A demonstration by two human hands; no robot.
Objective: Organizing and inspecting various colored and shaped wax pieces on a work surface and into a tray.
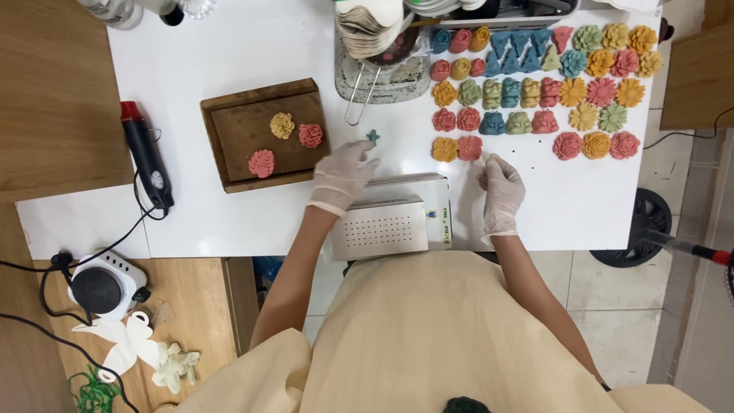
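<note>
Both my hands wear thin white gloves. My left hand reaches forward over the white table, fingers spread, its fingertips just below a small teal flower-shaped piece lying on the table. My right hand hovers with fingers loosely curled, close below a row of coloured flower pieces; the nearest are an orange one and a red one. Neither hand holds anything that I can see. A white perforated box-shaped device sits between my hands at the table's near edge.
A brown wooden tray at left carries a yellow, a red and a pink flower. Several rows of coloured moulded flowers and shapes fill the right. A strainer in a metal tray stands behind. A heat gun and a small hotplate lie left.
</note>
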